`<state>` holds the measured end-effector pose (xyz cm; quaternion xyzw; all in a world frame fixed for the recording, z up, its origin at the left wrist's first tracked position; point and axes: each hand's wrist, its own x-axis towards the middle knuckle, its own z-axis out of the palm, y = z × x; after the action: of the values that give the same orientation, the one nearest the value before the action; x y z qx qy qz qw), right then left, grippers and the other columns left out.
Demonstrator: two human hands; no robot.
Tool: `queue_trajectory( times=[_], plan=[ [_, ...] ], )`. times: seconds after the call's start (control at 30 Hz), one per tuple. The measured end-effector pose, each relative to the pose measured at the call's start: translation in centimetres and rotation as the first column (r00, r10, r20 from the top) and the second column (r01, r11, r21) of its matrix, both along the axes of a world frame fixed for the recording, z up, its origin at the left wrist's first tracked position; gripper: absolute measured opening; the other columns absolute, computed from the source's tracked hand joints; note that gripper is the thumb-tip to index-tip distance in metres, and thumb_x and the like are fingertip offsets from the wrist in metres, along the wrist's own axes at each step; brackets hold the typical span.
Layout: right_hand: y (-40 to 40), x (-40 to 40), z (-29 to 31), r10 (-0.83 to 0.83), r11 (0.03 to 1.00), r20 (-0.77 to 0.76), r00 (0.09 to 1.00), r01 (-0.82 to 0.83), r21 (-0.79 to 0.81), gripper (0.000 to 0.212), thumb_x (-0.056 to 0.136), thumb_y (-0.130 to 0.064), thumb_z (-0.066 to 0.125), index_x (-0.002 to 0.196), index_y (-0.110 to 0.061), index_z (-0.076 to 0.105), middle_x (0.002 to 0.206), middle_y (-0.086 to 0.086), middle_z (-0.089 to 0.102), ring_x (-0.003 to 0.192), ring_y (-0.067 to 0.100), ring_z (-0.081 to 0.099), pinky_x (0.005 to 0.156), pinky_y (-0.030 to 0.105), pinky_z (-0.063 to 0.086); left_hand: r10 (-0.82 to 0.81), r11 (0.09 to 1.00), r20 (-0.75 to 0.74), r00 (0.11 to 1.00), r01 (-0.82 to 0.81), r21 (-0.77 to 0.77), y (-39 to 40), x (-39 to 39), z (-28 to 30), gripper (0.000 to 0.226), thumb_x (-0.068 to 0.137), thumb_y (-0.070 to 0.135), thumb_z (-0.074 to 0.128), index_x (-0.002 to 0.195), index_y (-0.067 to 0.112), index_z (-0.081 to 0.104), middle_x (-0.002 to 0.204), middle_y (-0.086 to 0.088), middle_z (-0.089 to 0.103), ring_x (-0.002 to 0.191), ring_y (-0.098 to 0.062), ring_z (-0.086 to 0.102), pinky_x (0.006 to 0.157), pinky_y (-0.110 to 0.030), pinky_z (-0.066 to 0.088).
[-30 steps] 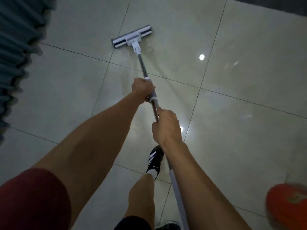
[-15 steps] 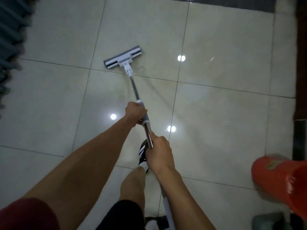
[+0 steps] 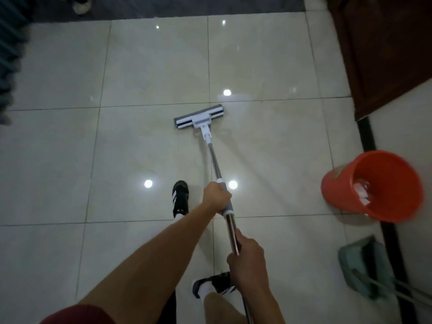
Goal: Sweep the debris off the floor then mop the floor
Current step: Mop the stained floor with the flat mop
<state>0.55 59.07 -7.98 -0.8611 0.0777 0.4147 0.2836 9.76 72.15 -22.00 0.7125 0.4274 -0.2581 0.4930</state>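
Mopping was the step in hand, by the look of it; the flat mop head (image 3: 199, 118) lay pressed to the pale tiled floor (image 3: 58, 148), just short of a grout line, a little right of centre and well ahead of the person's feet; the steel handle (image 3: 215, 163) ran back from it toward the body. The left hand (image 3: 216, 197) was wrapped round the grey grip sleeve, fingers curled tight about it; the right hand (image 3: 247, 260) was closed on the bare steel lower down the shaft, nearer the body, thumb lying along the pole; both had a firm hold and neither showed any slack. One black shoe (image 3: 180, 198) stood forward, just left of the handle; the other foot sat behind, under the right wrist.

No debris showed on the tiles in view, so the sweeping part looked finished, though dim light could have hidden fine grit; the tiles around the mop head gave off a sheen, but whether that was wet or only glossy could not be told. Off to the right an orange bucket (image 3: 346, 185) stood near the dark threshold strip, something pale inside it; beyond it, toward the lower corner, a green dustpan (image 3: 355, 260) lay set aside.

The next move, as a judgement, called for an even stroke with the head kept flat on the floor, lanes overlapping, worked toward the dark mat (image 3: 187, 8) at the far edge; the bucket sat close enough for a rinse, and close enough to clip with the pole on a wide swing.
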Motion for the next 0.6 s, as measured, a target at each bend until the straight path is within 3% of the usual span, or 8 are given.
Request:
queue_trajectory(
  times=[0.13, 0.3, 0.4, 0.5, 0.6],
  plan=[
    [-4.5, -2.5, 0.8, -0.088, 0.996, 0.031, 0.996, 0.088, -0.007, 0.044, 0.099, -0.013, 0.049, 0.141, -0.021, 0.054, 0.105, 0.008, 0.066, 0.096, 0.022, 0.066, 0.088, 0.03, 0.056, -0.16, 0.987, 0.028, 0.987, 0.159, 0.026, -5.7, -1.5, 1.0, 0.025, 0.088, 0.009, 0.069, 0.069, 0.012, 0.054, 0.084, -0.012, 0.062, 0.088, -0.033, 0.066, 0.079, -0.046, 0.061],
    [-7.1, -4.0, 1.2, -0.204, 0.979, 0.032, 0.978, 0.204, 0.0, 0.046, 0.096, -0.005, 0.046, 0.139, -0.02, 0.056, 0.099, 0.007, 0.067, 0.087, 0.018, 0.063, 0.077, 0.018, 0.053, -0.234, 0.972, 0.017, 0.972, 0.234, -0.005, -9.5, -1.6, 1.3, 0.02, 0.085, 0.009, 0.072, 0.07, 0.012, 0.059, 0.084, -0.011, 0.061, 0.077, -0.031, 0.065, 0.058, -0.041, 0.062],
    [-7.5, -3.5, 1.0, -0.243, 0.97, 0.055, 0.968, 0.243, 0.007, 0.053, 0.094, 0.002, 0.046, 0.14, -0.02, 0.055, 0.093, 0.003, 0.062, 0.076, 0.009, 0.056, 0.061, 0.005, 0.044, -0.243, 0.97, 0.025, 0.97, 0.243, -0.009, -10.3, -0.5, 1.0, 0.016, 0.086, 0.008, 0.07, 0.073, 0.011, 0.061, 0.081, -0.009, 0.06, 0.072, -0.028, 0.064, 0.05, -0.035, 0.059],
    [-6.7, -2.4, 0.6, -0.273, 0.962, 0.066, 0.96, 0.273, 0.013, 0.051, 0.091, 0.005, 0.048, 0.136, -0.017, 0.06, 0.087, 0.002, 0.058, 0.067, 0.006, 0.05, 0.051, 0.004, 0.039, -0.245, 0.969, 0.024, 0.969, 0.245, 0.012, -9.7, 0.5, 0.3, 0.006, 0.087, 0.008, 0.069, 0.089, 0.003, 0.068, 0.086, -0.011, 0.062, 0.075, -0.027, 0.064, 0.053, -0.034, 0.058],
    [-4.9, -0.8, 0.2, -0.293, 0.956, 0.052, 0.955, 0.293, 0.014, 0.056, 0.091, 0.003, 0.053, 0.142, -0.019, 0.056, 0.098, 0.008, 0.065, 0.079, 0.013, 0.056, 0.057, 0.006, 0.041, -0.299, 0.953, 0.032, 0.954, 0.297, 0.056, -8.0, 2.2, -0.4, 0.006, 0.086, 0.007, 0.068, 0.082, 0.003, 0.067, 0.076, -0.003, 0.059, 0.07, -0.021, 0.06, 0.063, -0.033, 0.058]
  ],
)
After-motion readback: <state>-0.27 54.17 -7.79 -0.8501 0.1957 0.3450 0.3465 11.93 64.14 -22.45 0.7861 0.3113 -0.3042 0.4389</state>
